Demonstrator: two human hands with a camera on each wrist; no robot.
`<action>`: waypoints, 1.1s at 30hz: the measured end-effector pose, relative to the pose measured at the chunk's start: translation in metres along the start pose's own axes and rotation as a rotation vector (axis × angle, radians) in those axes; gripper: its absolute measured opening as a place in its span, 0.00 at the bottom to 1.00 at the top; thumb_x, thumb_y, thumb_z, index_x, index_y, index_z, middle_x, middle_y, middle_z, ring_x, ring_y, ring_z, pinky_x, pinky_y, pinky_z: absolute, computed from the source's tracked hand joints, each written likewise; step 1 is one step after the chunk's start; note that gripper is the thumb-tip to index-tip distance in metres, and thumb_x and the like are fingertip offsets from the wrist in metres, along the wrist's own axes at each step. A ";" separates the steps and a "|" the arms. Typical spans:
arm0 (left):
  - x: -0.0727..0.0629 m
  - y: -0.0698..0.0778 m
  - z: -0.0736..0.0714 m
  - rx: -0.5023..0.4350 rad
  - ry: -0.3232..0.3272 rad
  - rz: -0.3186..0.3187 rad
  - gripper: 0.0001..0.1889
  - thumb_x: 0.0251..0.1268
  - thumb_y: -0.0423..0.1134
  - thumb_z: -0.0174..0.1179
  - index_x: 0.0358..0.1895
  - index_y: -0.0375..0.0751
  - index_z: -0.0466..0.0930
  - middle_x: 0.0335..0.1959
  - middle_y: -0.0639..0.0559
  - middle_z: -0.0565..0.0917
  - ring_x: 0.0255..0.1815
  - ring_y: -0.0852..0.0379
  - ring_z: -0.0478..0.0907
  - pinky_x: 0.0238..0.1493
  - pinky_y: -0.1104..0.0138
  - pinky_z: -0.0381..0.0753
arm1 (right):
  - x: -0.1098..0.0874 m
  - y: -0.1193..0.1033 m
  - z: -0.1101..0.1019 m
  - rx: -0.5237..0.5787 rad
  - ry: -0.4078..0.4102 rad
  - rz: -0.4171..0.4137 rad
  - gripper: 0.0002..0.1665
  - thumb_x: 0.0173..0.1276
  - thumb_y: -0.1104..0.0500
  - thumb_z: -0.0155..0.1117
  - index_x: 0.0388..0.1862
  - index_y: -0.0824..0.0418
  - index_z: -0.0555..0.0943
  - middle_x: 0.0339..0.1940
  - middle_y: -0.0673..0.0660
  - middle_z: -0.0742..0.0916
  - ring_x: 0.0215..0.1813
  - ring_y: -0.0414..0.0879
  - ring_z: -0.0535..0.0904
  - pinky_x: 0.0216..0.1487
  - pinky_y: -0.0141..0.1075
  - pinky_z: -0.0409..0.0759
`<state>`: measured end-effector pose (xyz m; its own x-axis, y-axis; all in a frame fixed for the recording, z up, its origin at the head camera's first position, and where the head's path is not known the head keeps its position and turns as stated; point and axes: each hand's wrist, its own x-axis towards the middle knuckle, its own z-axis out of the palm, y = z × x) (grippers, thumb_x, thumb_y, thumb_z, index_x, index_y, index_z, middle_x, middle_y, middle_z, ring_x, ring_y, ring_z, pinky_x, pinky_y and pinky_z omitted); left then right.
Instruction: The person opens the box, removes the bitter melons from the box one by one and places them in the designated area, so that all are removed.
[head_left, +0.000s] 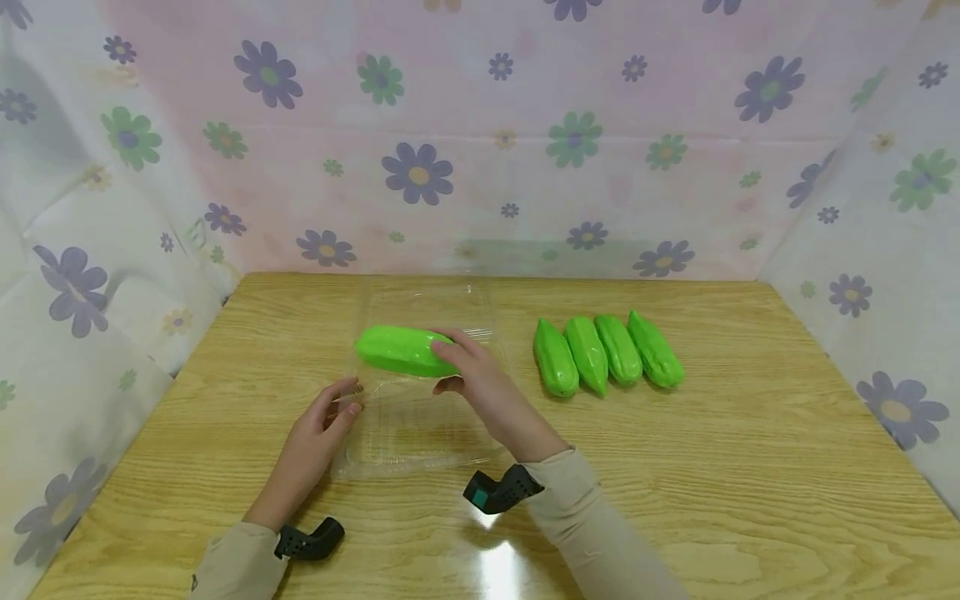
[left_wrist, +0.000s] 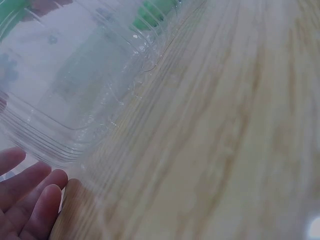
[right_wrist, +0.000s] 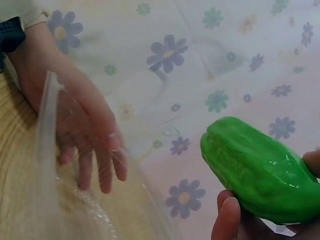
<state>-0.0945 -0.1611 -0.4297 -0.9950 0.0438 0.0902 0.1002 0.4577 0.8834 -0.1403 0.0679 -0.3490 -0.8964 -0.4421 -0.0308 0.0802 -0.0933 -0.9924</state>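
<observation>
My right hand (head_left: 476, 375) grips a glossy green ridged vegetable (head_left: 401, 350), thumb on the near side and fingers around its right end. It is held level over an opened clear plastic clamshell container (head_left: 420, 454), whose lid (head_left: 420, 300) lies folded back toward the wall. In the right wrist view the blunt end of the vegetable (right_wrist: 250, 165) points away from the fingers. At the container's left side is my left hand (head_left: 322, 433). Its fingers (right_wrist: 102, 170) hang loosely extended, seen through the clear wall, with the thumb by the rim.
Several similar green vegetables (head_left: 587, 354) lie side by side on the wooden table (head_left: 712, 483), right of the container. A flowered cloth (head_left: 495, 167) encloses the back and both sides. Black camera mounts (head_left: 502, 489) sit on both wrists.
</observation>
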 end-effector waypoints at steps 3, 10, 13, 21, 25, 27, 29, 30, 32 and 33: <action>0.003 -0.013 0.001 0.007 0.002 0.003 0.24 0.67 0.49 0.47 0.64 0.48 0.61 0.59 0.52 0.69 0.54 0.56 0.70 0.53 0.57 0.67 | 0.004 0.003 -0.010 0.026 0.010 -0.019 0.24 0.69 0.51 0.49 0.61 0.57 0.67 0.53 0.57 0.71 0.47 0.48 0.70 0.42 0.44 0.73; 0.004 -0.019 0.001 0.004 0.004 -0.004 0.24 0.66 0.52 0.47 0.64 0.51 0.61 0.58 0.57 0.69 0.54 0.61 0.69 0.50 0.67 0.69 | 0.006 0.000 -0.030 0.109 0.033 -0.072 0.24 0.65 0.55 0.57 0.59 0.59 0.68 0.53 0.58 0.73 0.50 0.50 0.72 0.47 0.43 0.74; 0.004 -0.018 0.001 0.002 0.001 0.003 0.24 0.66 0.51 0.46 0.64 0.51 0.61 0.58 0.56 0.69 0.54 0.61 0.69 0.49 0.68 0.69 | 0.006 -0.002 -0.039 0.146 0.039 -0.098 0.26 0.64 0.58 0.58 0.60 0.62 0.67 0.54 0.59 0.73 0.51 0.51 0.72 0.51 0.44 0.72; 0.005 -0.018 0.001 0.013 0.005 0.005 0.23 0.67 0.51 0.46 0.63 0.51 0.62 0.58 0.56 0.70 0.54 0.60 0.69 0.49 0.67 0.70 | 0.003 -0.011 -0.064 0.204 0.109 -0.132 0.26 0.64 0.60 0.58 0.61 0.62 0.66 0.57 0.60 0.70 0.53 0.51 0.71 0.55 0.41 0.70; 0.005 -0.018 0.001 0.024 0.006 0.007 0.24 0.66 0.52 0.46 0.64 0.50 0.62 0.58 0.56 0.70 0.54 0.59 0.69 0.50 0.62 0.70 | 0.001 -0.016 -0.076 0.243 0.150 -0.152 0.27 0.65 0.63 0.55 0.63 0.64 0.64 0.59 0.60 0.68 0.55 0.52 0.70 0.56 0.41 0.68; 0.005 -0.018 0.001 0.024 0.007 0.005 0.25 0.66 0.53 0.46 0.64 0.50 0.62 0.58 0.56 0.70 0.54 0.58 0.70 0.50 0.61 0.70 | 0.000 -0.017 -0.083 0.261 0.157 -0.164 0.28 0.66 0.63 0.54 0.64 0.64 0.62 0.60 0.61 0.67 0.56 0.52 0.69 0.57 0.41 0.67; 0.005 -0.019 0.001 0.022 0.005 0.001 0.25 0.66 0.53 0.46 0.64 0.50 0.61 0.58 0.56 0.70 0.54 0.59 0.69 0.50 0.63 0.70 | -0.001 -0.018 -0.091 0.276 0.155 -0.179 0.28 0.66 0.64 0.54 0.65 0.63 0.61 0.60 0.61 0.66 0.57 0.52 0.68 0.58 0.41 0.66; 0.005 -0.019 0.001 0.023 0.004 -0.003 0.24 0.66 0.53 0.46 0.64 0.51 0.61 0.58 0.56 0.70 0.53 0.59 0.70 0.50 0.64 0.70 | -0.001 -0.019 -0.094 0.288 0.156 -0.187 0.28 0.66 0.64 0.53 0.65 0.63 0.61 0.60 0.61 0.66 0.57 0.51 0.69 0.58 0.41 0.66; 0.004 -0.019 0.001 0.021 0.005 -0.005 0.24 0.66 0.53 0.46 0.64 0.51 0.61 0.58 0.57 0.70 0.53 0.60 0.69 0.49 0.65 0.70 | -0.003 -0.019 -0.102 0.324 0.152 -0.202 0.28 0.66 0.65 0.53 0.65 0.62 0.60 0.59 0.61 0.67 0.57 0.50 0.69 0.59 0.40 0.65; 0.004 -0.018 0.001 0.020 0.003 -0.004 0.24 0.66 0.52 0.46 0.64 0.51 0.61 0.58 0.56 0.70 0.53 0.60 0.69 0.49 0.65 0.70 | -0.003 -0.019 -0.106 0.343 0.147 -0.211 0.28 0.66 0.66 0.52 0.65 0.62 0.60 0.58 0.60 0.67 0.56 0.50 0.70 0.59 0.40 0.64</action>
<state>-0.1006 -0.1687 -0.4459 -0.9953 0.0397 0.0882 0.0965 0.4756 0.8743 -0.1849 0.1656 -0.3426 -0.9593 -0.2523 0.1270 0.0069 -0.4702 -0.8826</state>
